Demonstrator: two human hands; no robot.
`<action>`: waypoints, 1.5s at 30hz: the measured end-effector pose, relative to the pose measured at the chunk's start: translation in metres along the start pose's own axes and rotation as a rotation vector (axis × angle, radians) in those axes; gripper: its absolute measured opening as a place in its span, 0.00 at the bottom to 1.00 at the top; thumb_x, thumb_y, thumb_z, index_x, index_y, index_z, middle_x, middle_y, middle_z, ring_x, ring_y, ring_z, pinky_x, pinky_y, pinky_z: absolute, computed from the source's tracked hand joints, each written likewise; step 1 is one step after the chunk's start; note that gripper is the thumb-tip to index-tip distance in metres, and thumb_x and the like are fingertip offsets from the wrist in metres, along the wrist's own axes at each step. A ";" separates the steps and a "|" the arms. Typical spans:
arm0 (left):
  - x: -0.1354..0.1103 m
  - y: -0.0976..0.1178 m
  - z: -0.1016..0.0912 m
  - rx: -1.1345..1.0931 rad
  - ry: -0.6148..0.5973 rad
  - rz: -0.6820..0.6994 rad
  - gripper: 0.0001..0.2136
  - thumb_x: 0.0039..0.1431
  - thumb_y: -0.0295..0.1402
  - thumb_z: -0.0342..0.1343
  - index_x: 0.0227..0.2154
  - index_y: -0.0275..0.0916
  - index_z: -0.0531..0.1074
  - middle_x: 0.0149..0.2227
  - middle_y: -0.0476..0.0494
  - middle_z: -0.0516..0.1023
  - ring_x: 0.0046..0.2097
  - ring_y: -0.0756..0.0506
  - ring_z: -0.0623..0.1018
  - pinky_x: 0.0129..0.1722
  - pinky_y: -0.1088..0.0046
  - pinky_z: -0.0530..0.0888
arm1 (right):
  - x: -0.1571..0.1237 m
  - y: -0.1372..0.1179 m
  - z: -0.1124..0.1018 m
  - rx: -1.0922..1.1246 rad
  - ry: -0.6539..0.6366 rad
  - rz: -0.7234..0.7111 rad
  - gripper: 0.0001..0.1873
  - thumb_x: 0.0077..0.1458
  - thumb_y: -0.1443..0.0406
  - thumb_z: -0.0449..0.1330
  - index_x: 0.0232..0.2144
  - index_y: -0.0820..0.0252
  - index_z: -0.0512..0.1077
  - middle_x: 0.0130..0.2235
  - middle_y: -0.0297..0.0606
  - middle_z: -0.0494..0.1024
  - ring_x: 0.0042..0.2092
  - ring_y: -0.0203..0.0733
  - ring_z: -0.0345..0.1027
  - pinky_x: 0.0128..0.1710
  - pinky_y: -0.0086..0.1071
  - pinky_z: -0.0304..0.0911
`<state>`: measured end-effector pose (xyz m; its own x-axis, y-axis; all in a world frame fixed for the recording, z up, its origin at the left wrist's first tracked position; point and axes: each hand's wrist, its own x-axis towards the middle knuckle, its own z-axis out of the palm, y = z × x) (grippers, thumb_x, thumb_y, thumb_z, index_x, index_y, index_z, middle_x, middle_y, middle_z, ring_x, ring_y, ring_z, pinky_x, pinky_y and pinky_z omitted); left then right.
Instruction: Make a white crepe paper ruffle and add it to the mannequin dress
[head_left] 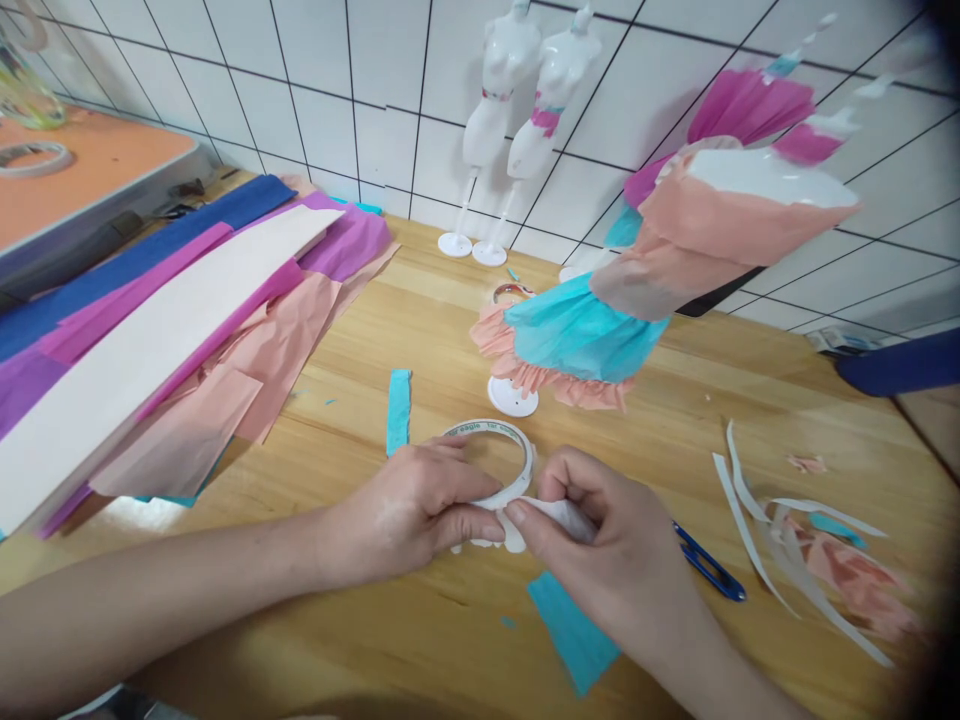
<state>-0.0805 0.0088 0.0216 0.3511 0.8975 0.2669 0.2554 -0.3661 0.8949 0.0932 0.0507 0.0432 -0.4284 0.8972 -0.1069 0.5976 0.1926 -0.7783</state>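
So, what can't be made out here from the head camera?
In the head view:
Tape roll: lower left part hidden by the left hand.
White strip: far end hidden in the right hand.
Blue tool: upper end hidden behind the right hand.
Black object: partly covered by the dress.
Clear container: cut off by the left edge.

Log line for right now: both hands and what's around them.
left hand: holds tape roll | right hand: pinches white strip | ahead: dressed mannequin | right side: blue tool, paper scraps
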 end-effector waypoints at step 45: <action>0.002 0.007 -0.001 0.015 0.071 -0.043 0.09 0.58 0.29 0.49 0.24 0.35 0.70 0.18 0.52 0.64 0.24 0.52 0.67 0.43 0.66 0.70 | -0.004 0.002 -0.005 -0.118 0.032 -0.229 0.11 0.50 0.66 0.56 0.18 0.57 0.60 0.16 0.24 0.57 0.17 0.29 0.50 0.16 0.23 0.49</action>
<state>-0.0785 0.0085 0.0284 0.2751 0.9274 0.2535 0.2829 -0.3301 0.9006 0.0995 0.0491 0.0450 -0.5413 0.8366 0.0845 0.5630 0.4352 -0.7026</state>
